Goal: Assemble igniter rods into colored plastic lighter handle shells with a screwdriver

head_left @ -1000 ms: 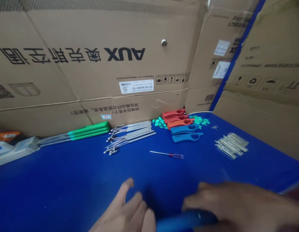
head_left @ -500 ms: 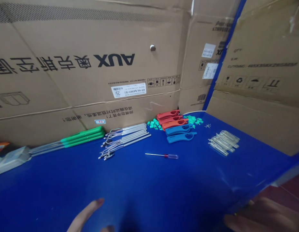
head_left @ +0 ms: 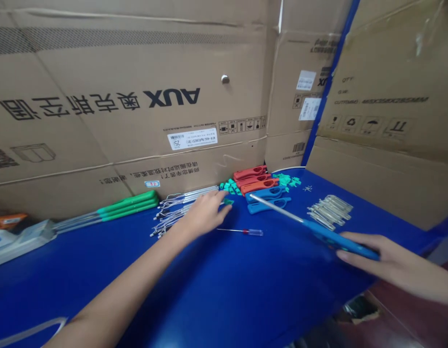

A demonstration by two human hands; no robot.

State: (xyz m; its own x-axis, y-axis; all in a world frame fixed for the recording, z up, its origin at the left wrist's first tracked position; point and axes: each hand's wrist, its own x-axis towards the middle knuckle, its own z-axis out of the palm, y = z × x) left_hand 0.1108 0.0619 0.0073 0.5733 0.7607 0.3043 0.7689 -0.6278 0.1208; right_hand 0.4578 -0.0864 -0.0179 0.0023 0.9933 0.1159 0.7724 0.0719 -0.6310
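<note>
From far away I watch through one camera, which is worn on the person's head. It looks forward and down over the blue tabletop point(head_left: 216, 285), and it faces the AUX air-conditioner carton point(head_left: 111, 121) (its large print stands upside down for me), with a second carton point(head_left: 386, 179) at the right. Left hand point(head_left: 207, 212) and right hand point(head_left: 388, 258) are nearer to the lens.

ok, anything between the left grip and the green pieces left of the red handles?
Nothing visible: the left grip is right by the green pieces. The screwdriver lies on the near side, outside that gap. Can't tell whether the grip pinches one.
</note>
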